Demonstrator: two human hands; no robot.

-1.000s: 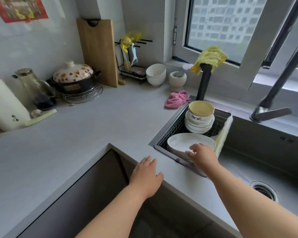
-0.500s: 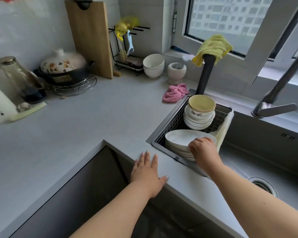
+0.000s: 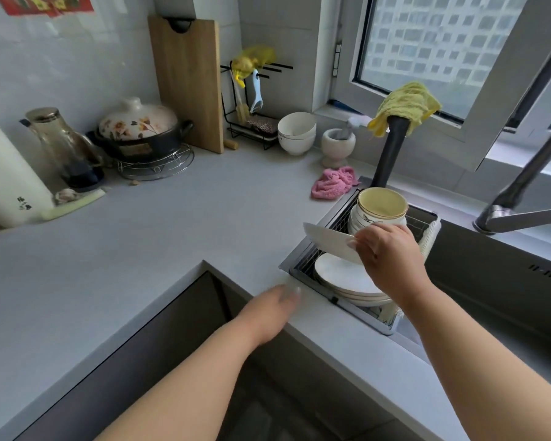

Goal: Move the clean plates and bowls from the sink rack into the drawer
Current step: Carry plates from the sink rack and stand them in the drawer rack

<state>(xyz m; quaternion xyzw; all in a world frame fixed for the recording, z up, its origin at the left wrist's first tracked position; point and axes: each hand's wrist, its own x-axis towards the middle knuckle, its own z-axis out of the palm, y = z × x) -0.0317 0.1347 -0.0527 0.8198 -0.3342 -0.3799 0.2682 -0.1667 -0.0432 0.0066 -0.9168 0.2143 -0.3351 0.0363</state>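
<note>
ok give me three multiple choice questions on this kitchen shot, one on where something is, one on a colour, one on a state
1. Where does the pink cloth lie?
A. on the counter beside the sink rack
B. inside the sink rack
C. draped over the black post

2. What colour is the inside of the top bowl in the stack of bowls in the sink rack?
A. blue
B. pale yellow
C. red

3. What is the right hand doing?
A. resting flat on the counter
B. turning the faucet handle
C. holding a white plate tilted above the stack of plates

Answers: 1 A, the cloth sits on the grey counter just outside the rack's corner. 2 B, its inside shows pale yellow. 3 C, the fingers pinch the plate's rim, lifted clear of the stack.
</note>
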